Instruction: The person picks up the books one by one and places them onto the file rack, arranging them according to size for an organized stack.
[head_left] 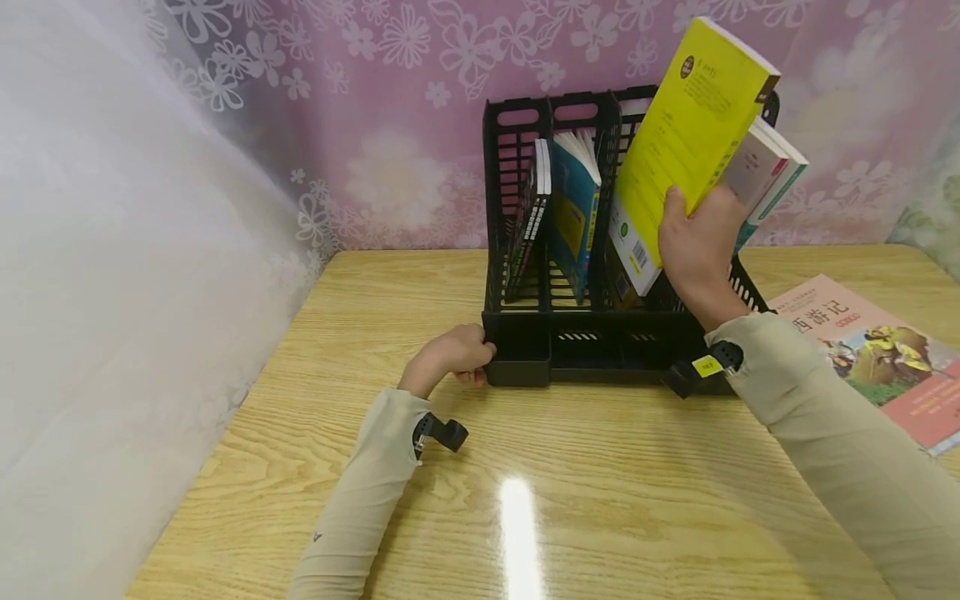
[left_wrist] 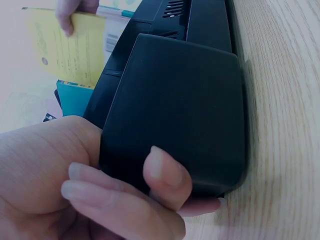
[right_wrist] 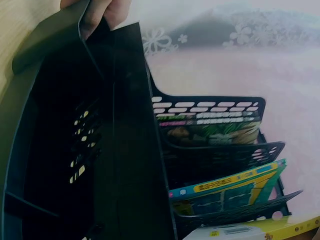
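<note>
Sleeves (head_left: 832,433) outstretched, left hand (head_left: 453,354) gripping rack (head_left: 517,348), right hand (head_left: 703,246) holding yellow book (head_left: 686,121)

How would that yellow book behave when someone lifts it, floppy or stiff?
Probably fairly stiff: the yellow book looks flat and unbent in the right hand. It may have some weight, since a block of pages shows along its top edge. Let go, it might tip, as it is tilted.

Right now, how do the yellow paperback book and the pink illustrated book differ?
The yellow paperback book is tilted up, gripped by the right hand; the pink illustrated book lies flat on the wood-grain table. The yellow book's visible cover shows a barcode; the pink book's shows a colourful picture. Both bear printed text.
</note>
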